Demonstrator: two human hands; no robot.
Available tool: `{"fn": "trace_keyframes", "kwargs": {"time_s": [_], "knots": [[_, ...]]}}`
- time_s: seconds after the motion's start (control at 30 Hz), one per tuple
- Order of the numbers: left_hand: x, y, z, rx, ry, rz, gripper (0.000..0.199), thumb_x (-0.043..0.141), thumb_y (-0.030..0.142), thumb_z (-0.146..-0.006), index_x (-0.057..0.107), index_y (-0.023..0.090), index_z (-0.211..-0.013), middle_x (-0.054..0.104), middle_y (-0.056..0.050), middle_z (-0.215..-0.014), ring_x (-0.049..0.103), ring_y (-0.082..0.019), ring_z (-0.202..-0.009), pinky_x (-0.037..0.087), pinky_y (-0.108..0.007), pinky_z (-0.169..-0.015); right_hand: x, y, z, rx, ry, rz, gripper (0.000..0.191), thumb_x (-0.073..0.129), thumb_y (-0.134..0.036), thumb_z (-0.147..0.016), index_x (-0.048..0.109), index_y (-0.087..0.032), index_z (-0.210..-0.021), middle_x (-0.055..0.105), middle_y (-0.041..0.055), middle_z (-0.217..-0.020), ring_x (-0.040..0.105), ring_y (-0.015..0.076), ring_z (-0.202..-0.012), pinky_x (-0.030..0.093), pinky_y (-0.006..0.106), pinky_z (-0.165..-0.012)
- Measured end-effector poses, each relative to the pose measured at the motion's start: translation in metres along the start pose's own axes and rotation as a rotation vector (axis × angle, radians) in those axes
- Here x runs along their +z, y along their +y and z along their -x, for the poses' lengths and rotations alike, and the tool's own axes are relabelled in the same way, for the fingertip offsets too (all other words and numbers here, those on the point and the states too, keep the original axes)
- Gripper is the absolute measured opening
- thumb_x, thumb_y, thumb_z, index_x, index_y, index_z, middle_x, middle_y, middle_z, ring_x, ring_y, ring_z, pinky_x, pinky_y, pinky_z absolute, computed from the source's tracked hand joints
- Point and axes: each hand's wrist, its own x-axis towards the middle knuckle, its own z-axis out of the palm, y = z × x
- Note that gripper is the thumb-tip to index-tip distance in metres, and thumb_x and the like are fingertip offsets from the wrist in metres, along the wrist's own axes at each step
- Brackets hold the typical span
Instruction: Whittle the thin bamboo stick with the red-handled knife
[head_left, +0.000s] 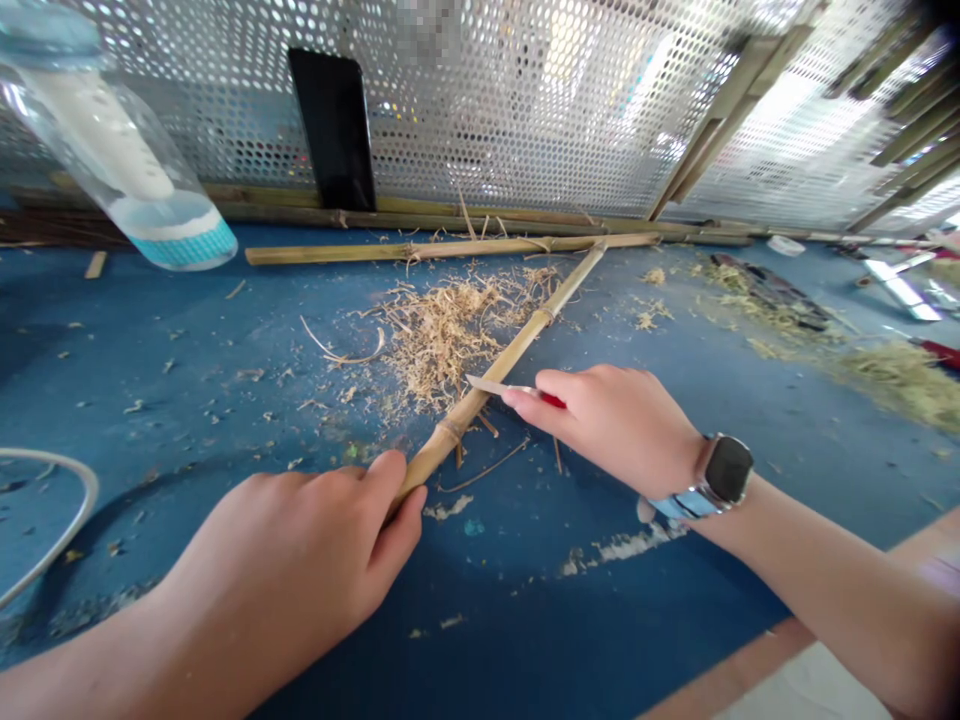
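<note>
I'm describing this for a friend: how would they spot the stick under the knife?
On the blue table, find the shavings pile. The stick slants past its right side, from the left hand toward the back. Unlike the crosswise stick behind, it has a knife across it.

A straight, tan bamboo stick with ringed joints slants away over the tabletop. Across the stick, between two joints, lies a red-handled knife, its pointed tip jutting past the stick's left side.
</note>
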Motion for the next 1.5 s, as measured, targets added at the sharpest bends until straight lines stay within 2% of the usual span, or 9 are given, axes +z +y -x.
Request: {"fn": "trace_keyframes", "kwargs": {"time_s": [0.2,0.3,0.4,0.57,0.77,0.87,0.97,1.37,1.5], "knots": [[0.006,-0.001,0.001,0.031,0.125,-0.002,0.038,0.032,0.036,-0.101,0.067,0.027,-0.113,0.077,-0.005,-0.074,0.075,-0.033,-0.062,0.047,-0.039,-0.050,-0.001,-0.005,0.003,-0.068,-0.042,-0.033,0.070,0.020,-0.074,-0.101,0.056,-0.023,-0.069,0.048,-0.0016,-0.051,0.032,0.0134,-0.047,0.016,0.029,-0.052],[0.015,-0.002,0.003,0.174,0.458,-0.014,0.037,0.034,0.028,-0.101,0.070,0.020,-0.106,0.076,-0.007,-0.080,0.072,-0.025,-0.059,0.051,-0.036,-0.048,-0.001,0.005,-0.004,0.006,-0.027,0.007,0.070,0.021,-0.075,-0.101,0.056,-0.023,-0.068,0.048,-0.0012,-0.051,0.033,0.0137,-0.047,0.016,0.029,-0.052],[0.022,-0.003,0.004,0.337,0.722,-0.025,0.042,0.038,0.014,-0.097,0.064,0.012,-0.129,0.075,-0.011,-0.103,0.074,-0.022,-0.070,0.060,-0.036,-0.057,-0.001,0.010,-0.008,0.068,-0.015,0.040,0.068,0.023,-0.073,-0.102,0.055,-0.023,-0.068,0.047,-0.0016,-0.051,0.032,0.0134,-0.045,0.017,0.029,-0.051],[0.016,-0.003,0.003,0.361,0.492,-0.041,0.073,0.040,0.001,-0.082,0.052,0.019,-0.151,0.071,-0.007,-0.093,0.072,-0.020,-0.058,0.061,-0.035,-0.050,-0.003,-0.007,0.006,-0.070,-0.044,-0.023,0.068,0.020,-0.073,-0.102,0.055,-0.024,-0.070,0.050,-0.0015,-0.053,0.034,0.0136,-0.047,0.015,0.030,-0.052],[0.004,0.000,0.000,0.278,0.119,-0.044,0.071,0.035,0.014,-0.095,0.028,0.028,-0.164,0.073,-0.013,-0.118,0.077,-0.028,-0.073,0.067,-0.049,-0.063,-0.002,0.007,-0.003,0.072,-0.041,0.023,0.067,0.023,-0.073,-0.101,0.053,-0.023,-0.068,0.048,-0.0012,-0.051,0.031,0.0127,-0.045,0.016,0.029,-0.052],[-0.002,0.002,-0.002,0.232,-0.049,-0.041,0.075,0.035,0.015,-0.096,0.012,0.031,-0.166,0.074,-0.012,-0.122,0.078,-0.032,-0.079,0.066,-0.055,-0.069,-0.002,0.005,-0.003,0.021,-0.047,0.001,0.066,0.023,-0.072,-0.102,0.053,-0.023,-0.069,0.049,-0.0012,-0.052,0.031,0.0128,-0.046,0.016,0.029,-0.052],[-0.004,0.003,-0.002,0.209,-0.086,-0.051,0.081,0.036,0.013,-0.094,0.003,0.030,-0.166,0.074,-0.012,-0.124,0.078,-0.033,-0.081,0.066,-0.055,-0.069,-0.002,-0.004,0.004,-0.054,-0.054,-0.024,0.067,0.022,-0.072,-0.102,0.052,-0.024,-0.068,0.049,-0.0013,-0.051,0.031,0.0135,-0.048,0.016,0.030,-0.052],[-0.005,0.003,-0.002,0.211,-0.074,-0.042,0.076,0.033,0.018,-0.098,0.003,0.030,-0.166,0.071,-0.014,-0.133,0.079,-0.034,-0.084,0.066,-0.054,-0.067,-0.003,-0.010,0.010,-0.073,-0.056,-0.032,0.067,0.020,-0.072,-0.102,0.051,-0.024,-0.067,0.047,-0.0019,-0.050,0.032,0.0136,-0.047,0.016,0.030,-0.051],[-0.007,0.004,-0.002,0.196,-0.087,-0.027,0.074,0.033,0.019,-0.099,0.003,0.032,-0.166,0.075,-0.009,-0.120,0.079,-0.034,-0.083,0.066,-0.055,-0.070,-0.004,-0.009,0.010,-0.058,-0.064,-0.039,0.068,0.020,-0.074,-0.101,0.048,-0.024,-0.065,0.046,-0.0021,-0.049,0.033,0.0136,-0.047,0.017,0.029,-0.050]]}}
